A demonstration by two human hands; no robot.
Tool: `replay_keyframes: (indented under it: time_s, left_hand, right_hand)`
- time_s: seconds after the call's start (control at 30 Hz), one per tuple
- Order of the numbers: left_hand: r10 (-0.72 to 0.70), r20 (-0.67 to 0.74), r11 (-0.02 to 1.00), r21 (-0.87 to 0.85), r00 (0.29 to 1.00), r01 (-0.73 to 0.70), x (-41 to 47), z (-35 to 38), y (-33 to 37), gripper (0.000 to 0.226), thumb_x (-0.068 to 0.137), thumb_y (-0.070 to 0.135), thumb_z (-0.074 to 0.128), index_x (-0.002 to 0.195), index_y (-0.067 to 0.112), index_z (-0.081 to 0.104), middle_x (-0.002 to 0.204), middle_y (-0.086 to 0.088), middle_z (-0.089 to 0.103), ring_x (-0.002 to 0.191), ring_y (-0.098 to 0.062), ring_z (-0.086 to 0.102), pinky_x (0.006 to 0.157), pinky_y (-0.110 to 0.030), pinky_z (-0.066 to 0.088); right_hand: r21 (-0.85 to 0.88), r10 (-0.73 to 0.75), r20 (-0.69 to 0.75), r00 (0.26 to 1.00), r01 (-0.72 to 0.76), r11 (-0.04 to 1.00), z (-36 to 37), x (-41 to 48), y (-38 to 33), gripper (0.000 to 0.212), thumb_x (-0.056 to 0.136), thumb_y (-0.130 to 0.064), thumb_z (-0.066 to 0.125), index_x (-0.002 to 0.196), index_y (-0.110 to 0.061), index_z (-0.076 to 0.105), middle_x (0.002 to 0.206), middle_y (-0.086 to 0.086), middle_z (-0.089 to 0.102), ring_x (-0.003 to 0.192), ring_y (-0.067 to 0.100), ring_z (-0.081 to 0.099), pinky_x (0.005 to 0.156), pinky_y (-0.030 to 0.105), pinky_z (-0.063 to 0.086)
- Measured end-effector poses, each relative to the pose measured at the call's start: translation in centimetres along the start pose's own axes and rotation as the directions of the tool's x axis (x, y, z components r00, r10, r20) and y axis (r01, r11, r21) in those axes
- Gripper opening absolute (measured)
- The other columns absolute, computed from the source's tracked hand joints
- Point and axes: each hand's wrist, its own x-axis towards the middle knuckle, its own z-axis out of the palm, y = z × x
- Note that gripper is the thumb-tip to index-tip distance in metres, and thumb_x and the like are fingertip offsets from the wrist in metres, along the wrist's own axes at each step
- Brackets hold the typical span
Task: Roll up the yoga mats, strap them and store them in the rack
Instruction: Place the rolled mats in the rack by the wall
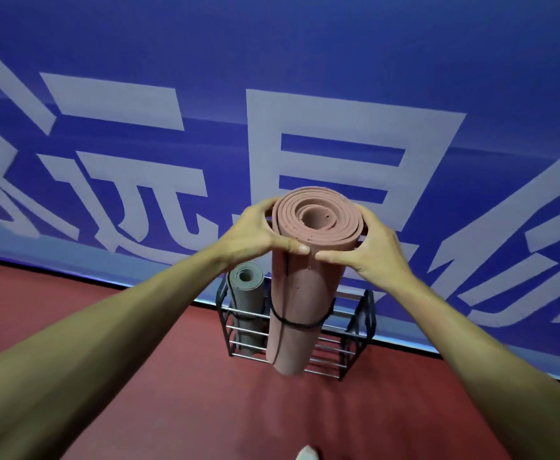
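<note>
**Q:** Hands?
**A:** Both on the pink mat (pixel 300 293). My left hand (pixel 255 234) wraps the top end from the left, with the thumb on the near side and the fingers curled round the far rim. My right hand (pixel 375 250) does the same from the right. Its thumb points in toward the left thumb, and the tips are nearly meeting. Both hands are clamped on the roll.

**Q:** Mat state?
**A:** Rolled, with the spiral end facing up at me. I hold it upright, leaning a touch. A black strap (pixel 292 322) loops round it below the middle. A thin black line runs up the near side toward my left thumb.

**Q:** Where is it against the rack?
**A:** In front of the rack (pixel 368 318). It hides the middle of the front rails, so it is not down inside. The lower end is blurred and sits by the bottom front rail. Can't tell if it touches the rail or the floor (pixel 172 376).

**Q:** Anything in the rack?
**A:** A grey mat (pixel 247 293), rolled, standing upright in the left end.

**Q:** Rest?
**A:** The rack has a black frame and silver rails. It stands on the red floor against a blue banner (pixel 305 61) with big white characters. A white shoe (pixel 307 454) tip shows at the bottom edge.
</note>
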Motion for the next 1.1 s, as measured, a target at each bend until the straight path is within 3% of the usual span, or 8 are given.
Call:
replay_keyframes:
  time_s: [0.1,0.27,0.43,0.7,0.77,0.83,0.93,1.1]
  left_hand:
    - [0.009,-0.014,1.000,0.007,1.000,-0.009,4.2,-0.9,0.1,0.076,0.057,0.012,0.090,0.122,0.028,0.055,0.108,0.017,0.066,0.095,0.014,0.059,0.072,-0.004,0.046]
    - [-0.011,-0.031,1.000,0.029,0.999,0.012,10.8,-2.0,0.6,0.083,0.053,0.017,0.092,0.127,0.024,0.056,0.115,0.011,0.067,0.107,-0.004,0.061,0.087,-0.022,0.052]
    - [-0.031,-0.032,0.999,0.039,0.999,0.032,15.6,-2.8,-0.4,0.089,0.051,0.017,0.093,0.130,0.023,0.053,0.118,0.011,0.065,0.109,-0.002,0.060,0.091,-0.022,0.050]
    - [-0.110,0.065,0.994,0.028,0.992,0.108,20.6,-4.6,-5.4,0.101,0.048,0.018,0.095,0.135,0.019,0.043,0.123,0.012,0.060,0.112,0.001,0.057,0.097,-0.024,0.047]
    - [-0.109,0.137,0.994,0.012,0.985,0.109,21.6,-4.8,-6.6,0.100,0.054,0.011,0.093,0.137,0.018,0.038,0.123,0.012,0.058,0.107,0.010,0.055,0.093,-0.013,0.045]
    - [-0.097,0.200,0.995,0.006,0.975,0.098,22.3,-5.1,-8.0,0.098,0.059,0.003,0.089,0.137,0.017,0.032,0.121,0.013,0.055,0.102,0.019,0.053,0.086,-0.003,0.042]
    - [-0.116,0.257,0.993,0.015,0.959,0.116,23.1,-5.4,-11.0,0.103,0.058,0.002,0.090,0.138,0.016,0.027,0.120,0.016,0.050,0.106,0.014,0.051,0.094,-0.008,0.042]
    - [-0.150,0.345,0.989,0.045,0.926,0.143,24.0,-5.1,-15.4,0.109,0.054,0.000,0.091,0.139,0.017,0.024,0.120,0.018,0.047,0.108,0.012,0.049,0.094,-0.008,0.041]
  right_hand:
    - [-0.005,-0.015,-0.044,0.999,0.015,1.000,0.0,4.2,1.2,0.095,0.050,-0.052,0.088,0.133,-0.028,0.048,0.114,-0.020,0.057,0.105,-0.001,0.052,0.084,0.009,0.039]
    - [-0.001,-0.030,-0.066,0.997,0.030,1.000,-0.5,10.7,3.3,0.100,0.044,-0.071,0.077,0.131,-0.032,0.049,0.122,-0.015,0.060,0.111,0.007,0.054,0.092,0.027,0.047]
    - [0.009,-0.031,-0.032,0.999,0.032,0.999,-0.1,15.6,5.4,0.105,0.041,-0.072,0.077,0.133,-0.031,0.046,0.125,-0.015,0.057,0.114,0.006,0.053,0.094,0.029,0.047]
    - [-0.042,0.026,0.046,0.999,-0.024,0.999,3.0,19.5,7.9,0.091,0.048,-0.052,0.090,0.125,-0.039,0.043,0.117,-0.022,0.051,0.108,-0.001,0.050,0.085,0.018,0.040]
    - [-0.062,0.073,0.064,0.995,-0.069,0.996,3.9,19.8,7.9,0.087,0.051,-0.048,0.091,0.122,-0.039,0.043,0.114,-0.024,0.052,0.102,-0.006,0.050,0.079,0.009,0.037]
    - [-0.075,0.104,0.094,0.990,-0.097,0.992,4.8,20.1,7.8,0.076,0.053,-0.039,0.093,0.111,-0.044,0.044,0.105,-0.029,0.053,0.097,-0.017,0.051,0.071,0.000,0.037]
    - [-0.098,0.155,0.136,0.978,-0.143,0.985,6.5,20.2,8.3,0.066,0.056,-0.022,0.094,0.091,-0.049,0.045,0.092,-0.031,0.054,0.088,-0.029,0.047,0.067,-0.004,0.035]
    - [-0.135,0.265,0.160,0.951,-0.245,0.960,10.2,20.0,11.1,0.077,0.050,-0.027,0.095,0.112,-0.035,0.049,0.099,-0.025,0.051,0.093,-0.010,0.051,0.071,-0.001,0.037]
